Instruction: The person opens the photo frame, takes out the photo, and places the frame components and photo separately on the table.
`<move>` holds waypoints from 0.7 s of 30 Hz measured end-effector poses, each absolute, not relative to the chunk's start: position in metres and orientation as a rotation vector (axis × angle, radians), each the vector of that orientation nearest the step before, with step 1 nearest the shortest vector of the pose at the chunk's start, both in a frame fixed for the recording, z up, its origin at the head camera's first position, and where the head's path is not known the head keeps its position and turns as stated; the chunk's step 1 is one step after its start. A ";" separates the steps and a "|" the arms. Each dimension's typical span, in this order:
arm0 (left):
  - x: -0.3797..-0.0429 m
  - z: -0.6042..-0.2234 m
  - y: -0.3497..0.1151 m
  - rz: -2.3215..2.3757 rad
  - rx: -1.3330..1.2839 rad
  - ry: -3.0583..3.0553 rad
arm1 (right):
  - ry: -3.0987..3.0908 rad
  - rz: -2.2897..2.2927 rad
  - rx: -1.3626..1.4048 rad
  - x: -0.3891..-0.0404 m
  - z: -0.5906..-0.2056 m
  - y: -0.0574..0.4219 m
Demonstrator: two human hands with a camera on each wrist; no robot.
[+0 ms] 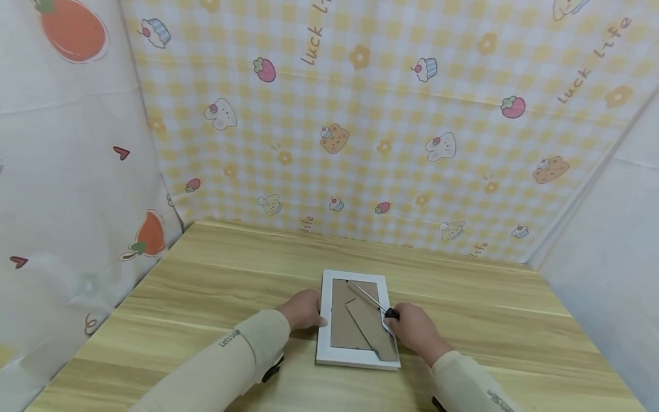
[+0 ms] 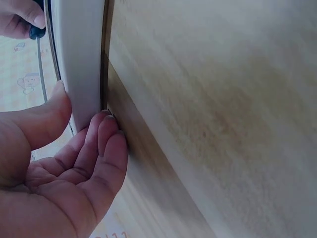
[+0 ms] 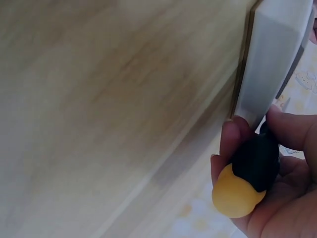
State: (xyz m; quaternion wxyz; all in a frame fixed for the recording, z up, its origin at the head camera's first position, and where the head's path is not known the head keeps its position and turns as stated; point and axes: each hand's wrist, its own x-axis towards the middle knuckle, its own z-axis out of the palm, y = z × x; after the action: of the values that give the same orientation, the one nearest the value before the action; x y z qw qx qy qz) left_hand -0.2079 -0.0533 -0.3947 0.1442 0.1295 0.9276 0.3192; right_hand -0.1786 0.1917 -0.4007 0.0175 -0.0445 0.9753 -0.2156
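A white picture frame lies face down on the table, its brown backing board and slanting stand leg showing. My left hand grips the frame's left side. In the left wrist view the thumb lies on the frame's upper edge and the curled fingers bear on its side. My right hand, at the frame's right side, holds a screwdriver by its black and yellow handle. The screwdriver's thin shaft slants across the backing, its tip near a small dark tab at the top edge.
The wood-grain table spreads around the frame. A yellow checked cloth with cartoon prints hangs behind it. White cloths stand at the left and right. Both forearms wear cream sleeves.
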 end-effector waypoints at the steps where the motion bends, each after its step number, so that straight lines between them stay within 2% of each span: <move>1: -0.206 -0.394 -0.053 0.918 0.363 2.671 | 3.034 -0.669 -0.140 -0.179 -0.400 0.191; 21: -0.181 -0.397 -0.043 0.867 0.373 2.784 | 2.992 -0.688 -0.185 -0.199 -0.398 0.195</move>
State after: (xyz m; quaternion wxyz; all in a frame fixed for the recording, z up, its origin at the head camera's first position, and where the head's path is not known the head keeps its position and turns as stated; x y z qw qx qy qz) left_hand -0.1806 -0.0432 -0.3966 0.1008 0.1263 0.9422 0.2936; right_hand -0.1988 0.1948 -0.3983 0.0327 -0.0603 0.9723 -0.2235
